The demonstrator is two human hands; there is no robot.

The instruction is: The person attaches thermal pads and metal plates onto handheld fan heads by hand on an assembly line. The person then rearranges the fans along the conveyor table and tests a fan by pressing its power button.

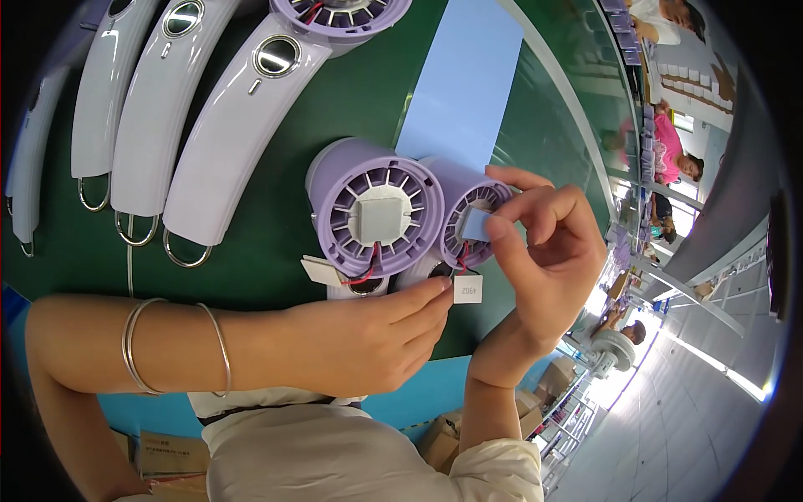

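Two handheld fans with lilac round heads lie side by side in front of me. The left fan head (322, 201) has a metal heat sink with a grey square pad (381, 220) on its middle. Against it rests the right fan head (447, 180), whose handle is mostly covered by my left hand (385, 339), its fingers closed round it. My right hand (548, 251) pinches a small blue square pad (475, 224) at the right head's heat sink. Red and black wires lead to a white square plate (320, 270) and another white plate (467, 289) below the heads.
Several white curved fan handles (238, 138) with metal loops lie at the left on the green table (335, 109). Another lilac fan head (343, 21) is at the top. A blue sheet (464, 79) lies beyond the fans. People sit along the line at far right; cartons stand below.
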